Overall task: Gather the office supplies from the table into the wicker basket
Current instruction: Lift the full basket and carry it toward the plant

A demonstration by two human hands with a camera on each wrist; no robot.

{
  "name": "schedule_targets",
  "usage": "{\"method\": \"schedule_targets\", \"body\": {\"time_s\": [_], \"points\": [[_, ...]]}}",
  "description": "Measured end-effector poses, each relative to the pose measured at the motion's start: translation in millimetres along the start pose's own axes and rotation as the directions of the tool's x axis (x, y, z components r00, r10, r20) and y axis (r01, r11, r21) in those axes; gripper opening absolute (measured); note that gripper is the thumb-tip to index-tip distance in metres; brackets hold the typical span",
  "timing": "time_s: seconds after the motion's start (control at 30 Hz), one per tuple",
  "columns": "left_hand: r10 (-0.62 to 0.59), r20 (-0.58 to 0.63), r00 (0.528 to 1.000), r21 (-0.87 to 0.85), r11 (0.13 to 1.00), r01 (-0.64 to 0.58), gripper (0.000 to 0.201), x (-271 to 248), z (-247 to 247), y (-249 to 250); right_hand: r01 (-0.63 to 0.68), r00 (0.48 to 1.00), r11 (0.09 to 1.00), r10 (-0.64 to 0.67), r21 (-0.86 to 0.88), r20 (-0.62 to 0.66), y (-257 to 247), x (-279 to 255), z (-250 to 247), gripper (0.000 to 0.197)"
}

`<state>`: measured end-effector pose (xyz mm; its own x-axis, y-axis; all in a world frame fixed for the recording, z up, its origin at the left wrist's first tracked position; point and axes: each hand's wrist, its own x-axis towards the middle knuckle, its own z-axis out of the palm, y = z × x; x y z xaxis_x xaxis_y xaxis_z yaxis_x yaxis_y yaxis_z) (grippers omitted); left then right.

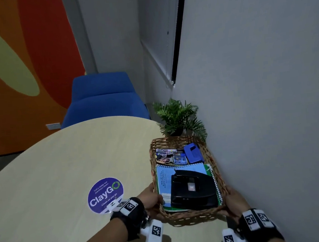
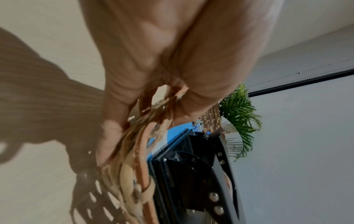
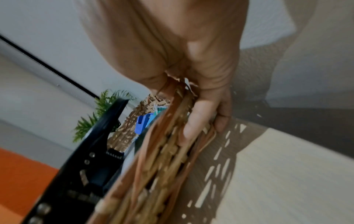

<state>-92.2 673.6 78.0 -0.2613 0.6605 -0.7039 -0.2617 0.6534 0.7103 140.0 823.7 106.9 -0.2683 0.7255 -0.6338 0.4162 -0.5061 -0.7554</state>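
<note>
Both hands sit closest, at the near end of the wicker basket (image 1: 191, 214): the left hand (image 1: 152, 201) has its grip clasped on the near-left corner, thumb over the rim and fingers (image 2: 113, 115) under the weave, and the right hand (image 1: 234, 204) is clasped the same way on the near-right corner, fingers (image 3: 197, 121) wrapped along the outside wall. Neither grip is loose; each is grasping the basket itself.

From those two grips the basket runs straight away, its long axis pointing from the person toward the potted plant (image 1: 179, 117) at the far end, with the wall just beside its right flank. It sits at the right edge of the bench (image 1: 62, 169); whether it is lifted or resting I cannot tell.

Inside, the supplies look gathered already: a black hole punch (image 1: 192, 189) lies on a blue spiral notebook (image 1: 166, 178) at the near end, with a blue stapler (image 1: 193, 152) and a heap of clips and small bits (image 1: 169, 156) beyond. The weight seems to sit near the hands, so any move should keep the two corners level. A round purple sticker (image 1: 105, 194) lies on the bench, left of the left hand.
</note>
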Motion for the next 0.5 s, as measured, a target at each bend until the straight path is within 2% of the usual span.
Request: {"method": "schedule_targets", "body": {"time_s": [0.13, 0.23, 0.27, 0.3, 0.33, 0.4, 0.47, 0.5], "points": [[0.013, 0.006, 1.000, 0.023, 1.000, -0.013, 0.082, 11.7, 3.2, -2.8, 0.052, 0.998, 0.998, -0.050, 0.036, -0.047, 5.5, 9.3, 3.6, 0.021], [0.006, 0.022, 1.000, -0.015, 1.000, -0.006, 0.066, -0.9, 7.1, 2.4, 0.145, 0.985, 0.989, -0.147, -0.021, -0.087, 20.2, 9.4, 5.4, 0.025], [0.011, 0.029, 1.000, -0.025, 1.000, -0.010, 0.063, -4.2, 8.2, 2.7, 0.208, 0.968, 0.969, -0.224, -0.133, -0.114, 27.5, 7.4, 5.3, 0.033], [0.026, 0.031, 0.999, -0.029, 0.999, -0.025, 0.062, -7.7, 9.3, 3.8, 0.282, 0.933, 0.909, -0.334, -0.306, -0.135, 34.2, 3.8, 5.2, 0.044], [0.050, 0.029, 0.998, -0.009, 0.999, -0.050, 0.063, -12.1, 10.5, 6.2, 0.342, 0.887, 0.812, -0.445, -0.474, -0.123, 38.0, -2.4, 6.8, 0.054], [0.117, 0.001, 0.993, 0.061, 0.991, -0.116, 0.076, -18.0, 13.6, 9.8, 0.419, 0.805, 0.599, -0.592, -0.683, -0.025, 41.1, -12.7, 11.2, 0.070], [0.162, -0.022, 0.986, 0.101, 0.982, -0.159, 0.094, -18.4, 17.2, 10.2, 0.409, 0.799, 0.443, -0.596, -0.798, 0.079, 39.6, -14.2, 12.9, 0.079], [0.174, -0.026, 0.984, 0.111, 0.979, -0.170, 0.101, -18.8, 19.2, 9.9, 0.397, 0.806, 0.405, -0.582, -0.824, 0.103, 39.2, -11.1, 12.2, 0.080]]}}
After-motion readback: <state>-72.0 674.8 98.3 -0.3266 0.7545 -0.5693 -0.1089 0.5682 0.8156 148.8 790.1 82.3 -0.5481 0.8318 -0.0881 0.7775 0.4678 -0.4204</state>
